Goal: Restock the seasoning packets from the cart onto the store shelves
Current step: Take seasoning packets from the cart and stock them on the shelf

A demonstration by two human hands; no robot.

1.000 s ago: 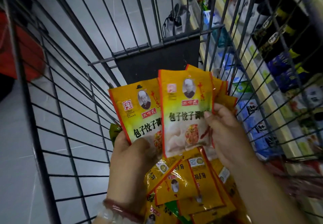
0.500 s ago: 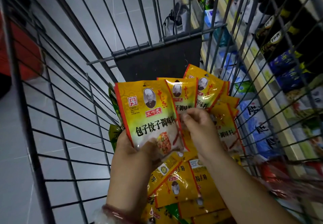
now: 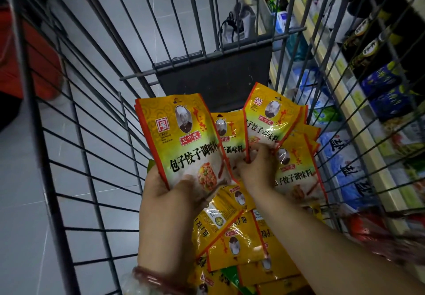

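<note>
Inside the wire-grid cart (image 3: 76, 147), the left hand (image 3: 167, 202) has its grip clenched on a flat, glossy yellow seasoning packet (image 3: 184, 140). The right hand (image 3: 257, 168) pinches another packet (image 3: 269, 117) above the crinkly pile (image 3: 239, 241) along the cart's right side, near the store shelves (image 3: 358, 101)

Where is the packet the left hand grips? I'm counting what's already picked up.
In the head view, the left hand holds the front packet upright above the cart, left of centre, beside the right hand.
</note>
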